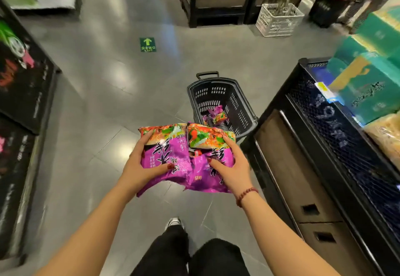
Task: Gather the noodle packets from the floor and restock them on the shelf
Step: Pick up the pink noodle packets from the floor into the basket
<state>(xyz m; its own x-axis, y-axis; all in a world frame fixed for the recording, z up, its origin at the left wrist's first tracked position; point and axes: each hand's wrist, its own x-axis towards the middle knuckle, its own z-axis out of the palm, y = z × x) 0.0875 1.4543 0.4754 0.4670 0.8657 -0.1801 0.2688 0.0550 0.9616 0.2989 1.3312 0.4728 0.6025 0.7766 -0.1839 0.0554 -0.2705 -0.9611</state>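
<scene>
Two purple noodle packets with orange-green picture tops are held side by side above the floor. My left hand grips the left packet at its outer edge, thumb on its front. My right hand grips the right packet the same way. Just beyond them a black shopping basket stands on the floor with more purple noodle packets at its bottom. The black shelf unit with mesh front runs along the right.
Green boxes and yellow packs sit on the right shelf. A dark display stand lines the left. A white crate and black fixtures stand at the far end. A green exit arrow marks the grey floor.
</scene>
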